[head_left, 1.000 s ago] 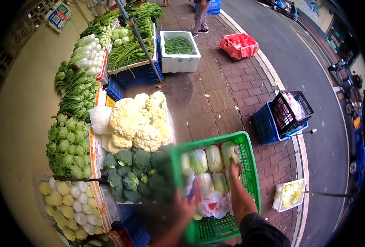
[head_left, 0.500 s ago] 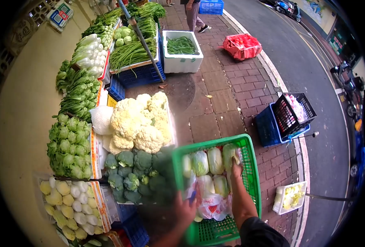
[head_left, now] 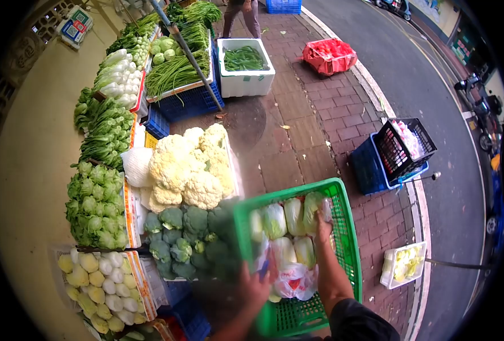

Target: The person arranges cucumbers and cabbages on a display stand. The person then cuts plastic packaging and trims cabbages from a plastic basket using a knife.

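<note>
A green plastic basket in front of me holds several napa cabbages in clear wrap. Inside its far right corner, my right hand is closed on a napa cabbage, which leans a little. My left hand is at the basket's left side, its fingers curled round a small blue object; blur hides its kind. A white plastic bag with red print lies among the cabbages between my hands.
Broccoli and cauliflower fill crates left of the basket. A blue crate with a black crate on it stands right, near the kerb. A white crate sits lower right. A person's legs show at the far end.
The napa cabbage under my right hand has tilted, and that hand has shifted slightly left. My left hand stays about where it was. The person far off has moved left.
</note>
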{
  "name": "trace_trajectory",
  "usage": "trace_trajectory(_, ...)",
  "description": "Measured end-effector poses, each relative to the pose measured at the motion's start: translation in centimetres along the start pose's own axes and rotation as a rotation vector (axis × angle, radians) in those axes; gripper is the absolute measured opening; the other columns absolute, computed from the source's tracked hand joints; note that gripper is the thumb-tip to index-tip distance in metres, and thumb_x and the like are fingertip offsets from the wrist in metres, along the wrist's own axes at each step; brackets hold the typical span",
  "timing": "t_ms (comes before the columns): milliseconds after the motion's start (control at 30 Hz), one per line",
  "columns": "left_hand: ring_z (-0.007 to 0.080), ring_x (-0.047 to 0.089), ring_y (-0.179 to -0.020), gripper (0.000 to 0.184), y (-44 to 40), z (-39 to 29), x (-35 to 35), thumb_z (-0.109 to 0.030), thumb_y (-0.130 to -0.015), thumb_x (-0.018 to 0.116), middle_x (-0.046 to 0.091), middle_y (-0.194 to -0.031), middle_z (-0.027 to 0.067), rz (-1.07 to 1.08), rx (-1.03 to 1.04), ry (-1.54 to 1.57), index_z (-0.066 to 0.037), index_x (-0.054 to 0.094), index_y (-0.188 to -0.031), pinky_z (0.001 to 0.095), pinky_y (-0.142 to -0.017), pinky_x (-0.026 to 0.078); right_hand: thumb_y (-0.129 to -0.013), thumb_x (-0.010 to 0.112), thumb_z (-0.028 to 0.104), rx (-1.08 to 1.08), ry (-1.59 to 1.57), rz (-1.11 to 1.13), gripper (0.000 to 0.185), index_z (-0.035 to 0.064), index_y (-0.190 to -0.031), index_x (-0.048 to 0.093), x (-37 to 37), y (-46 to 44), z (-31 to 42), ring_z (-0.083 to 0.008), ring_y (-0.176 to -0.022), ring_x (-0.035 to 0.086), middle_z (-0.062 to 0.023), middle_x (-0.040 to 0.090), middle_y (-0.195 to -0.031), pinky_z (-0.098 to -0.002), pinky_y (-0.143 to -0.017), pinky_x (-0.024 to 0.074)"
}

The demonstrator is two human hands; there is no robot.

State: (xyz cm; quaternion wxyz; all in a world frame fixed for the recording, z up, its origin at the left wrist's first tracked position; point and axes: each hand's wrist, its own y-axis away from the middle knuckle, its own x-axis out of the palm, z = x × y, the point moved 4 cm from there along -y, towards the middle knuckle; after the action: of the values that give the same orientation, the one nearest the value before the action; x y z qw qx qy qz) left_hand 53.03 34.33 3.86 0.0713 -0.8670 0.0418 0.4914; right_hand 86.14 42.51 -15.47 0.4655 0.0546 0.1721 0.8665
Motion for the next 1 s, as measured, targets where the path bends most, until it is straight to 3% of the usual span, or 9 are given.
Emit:
trace_trajectory(67, 0.0501, 0.057, -0.119, 0.035, -0.4, -0.3, -0.2, -0.033, -0.088, 0.073, 0.047, -0.143, 0.035, 0.044, -0.056, 0.015, 0.002, 0.068, -0.089, 0.0506, -0.095, 0.052, -0.082, 0.082, 0.026, -0.229, 0.077, -0.034, 0.052, -0.004, -0.122, 0.066, -0.2, 0.7, 0.7, -0.026, -0.098, 0.065, -0.0117, 0.07, -0.115, -0.0381, -0.092, 0.0499)
trace_trajectory(200, 0.0478, 0.049, -0.131, 0.034, -0.1, -0.2, 0.0, -0.028, -0.09, 0.071, 0.036, -0.155, 0.0281, 0.104, -0.14, 0.068, 0.004, 0.065, -0.085, 0.0497, -0.102, 0.047, -0.078, 0.084, 0.036, -0.073, 0.364, -0.029, 0.059, -0.0073, -0.113, 0.068, -0.7, 0.2, 0.4, -0.0275, -0.095, 0.066, -0.0162, 0.071, -0.107, -0.0388, -0.088, 0.0506)
trace_trajectory(367, 0.0476, 0.046, -0.133, 0.031, 0.2, 0.3, 0.7, -0.024, -0.091, 0.07, 0.03, -0.159, 0.0283, 0.077, -0.073, 0.116, 0.005, 0.059, -0.087, 0.0487, -0.1, 0.047, -0.082, 0.082, 0.024, 0.249, -0.242, 0.058, 0.054, 0.0006, -0.126, 0.063, 0.2, 2.0, 3.9, -0.0246, -0.095, 0.067, -0.0115, 0.069, -0.11, -0.0388, -0.085, 0.0545)
trace_trajectory(533, 0.0471, 0.046, -0.134, 0.031, 0.1, 0.5, 0.9, -0.024, -0.092, 0.069, 0.03, -0.159, 0.0283, 0.066, -0.104, 0.143, 0.005, 0.059, -0.09, 0.0479, -0.101, 0.046, -0.083, 0.08, 0.023, 0.119, -0.24, 0.018, 0.056, 0.0024, -0.129, 0.058, -1.5, 3.2, 2.4, -0.0226, -0.095, 0.065, -0.0117, 0.066, -0.113, -0.0348, -0.08, 0.0545)
trace_trajectory(667, 0.0471, 0.044, -0.135, 0.031, -0.1, -0.1, 0.4, -0.024, -0.093, 0.069, 0.031, -0.158, 0.0281, 0.046, -0.088, 0.149, 0.005, 0.059, -0.091, 0.0487, -0.106, 0.042, -0.085, 0.076, 0.018, 0.123, -0.304, 0.163, 0.058, 0.0015, -0.135, 0.054, -4.4, 9.7, 5.5, -0.0205, -0.107, 0.061, -0.0104, 0.063, -0.122, -0.0336, -0.095, 0.0502)
trace_trajectory(767, 0.0477, 0.039, -0.138, 0.031, 0.0, 0.1, 0.5, -0.025, -0.091, 0.07, 0.03, -0.159, 0.0269, 0.041, -0.072, 0.146, 0.005, 0.064, -0.094, 0.0518, -0.111, 0.038, -0.084, 0.076, 0.016, 0.146, -0.319, 0.211, 0.062, 0.0001, -0.138, 0.05, -7.3, 16.7, 10.0, -0.0205, -0.108, 0.062, -0.011, 0.062, -0.125, -0.0344, -0.095, 0.0507)
trace_trajectory(900, 0.0515, 0.043, -0.132, 0.031, -0.4, -0.7, -0.9, -0.024, -0.091, 0.069, 0.045, -0.147, 0.0299, -0.071, 0.067, 0.124, 0.006, 0.063, -0.093, 0.0555, -0.11, 0.037, -0.08, 0.08, 0.012, 0.133, -0.295, 0.241, 0.07, -0.001, -0.141, 0.046, -11.6, 23.5, 12.1, -0.0213, -0.113, 0.062, -0.012, 0.061, -0.127, -0.0356, -0.1, 0.0502)
trace_trajectory(933, 0.0459, 0.054, -0.12, 0.03, -0.1, -1.5, -2.0, -0.025, -0.095, 0.067, 0.06, -0.13, 0.0279, -0.116, 0.077, 0.087, 0.005, 0.063, -0.095, 0.0496, -0.103, 0.043, -0.077, 0.082, 0.01, 0.118, -0.253, 0.262, 0.079, -0.0009, -0.143, 0.043, -12.6, 24.8, 13.0, -0.022, -0.116, 0.061, -0.0126, 0.059, -0.13, -0.0359, -0.102, 0.0494)
trace_trajectory(1000, 0.0307, 0.058, -0.116, 0.031, 0.3, -3.3, -2.9, -0.025, -0.1, 0.062, 0.063, -0.125, 0.0196, 0.21, -0.266, 0.504, 0.005, 0.062, -0.107, 0.0414, -0.1, 0.044, -0.074, 0.086, 0.017, 0.032, -0.215, 0.314, 0.088, -0.0012, -0.146, 0.039, -13.6, 27.2, 13.9, -0.0232, -0.124, 0.055, -0.0128, 0.055, -0.136, -0.0371, -0.108, 0.0435)
